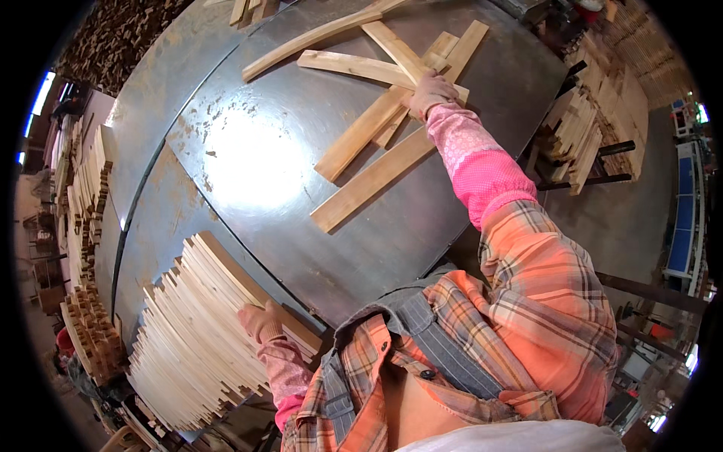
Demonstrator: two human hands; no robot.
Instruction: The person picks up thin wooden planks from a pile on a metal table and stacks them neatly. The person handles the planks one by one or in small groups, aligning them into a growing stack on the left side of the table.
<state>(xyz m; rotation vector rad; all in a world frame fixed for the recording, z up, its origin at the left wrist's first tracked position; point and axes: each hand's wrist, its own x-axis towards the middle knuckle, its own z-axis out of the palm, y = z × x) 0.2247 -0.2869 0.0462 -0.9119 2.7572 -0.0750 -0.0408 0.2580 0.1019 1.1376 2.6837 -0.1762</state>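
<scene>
At the far right of the metal table [282,226], my right hand [433,94] is closed round a wooden slat [394,51], among several loose, crossing slats. Another slat [358,68] points left from beneath the hand. Two wider boards, a left one [358,139] and a right one [373,181], lie on the nearer side. My left hand [261,322] sits on a tight row of wooden slats [199,324] standing on edge at the near left. Its thumb and fingers bend over the slats by the row's right side; the undersides of the fingers are hidden.
A long curved slat [312,39] lies at the table's far side. Stacked wood [94,177] lines the left, with a pile of small blocks [94,331] nearer. A rack with dark bars [591,139] carries boards off the right edge. A dark seam [154,162] crosses the metal.
</scene>
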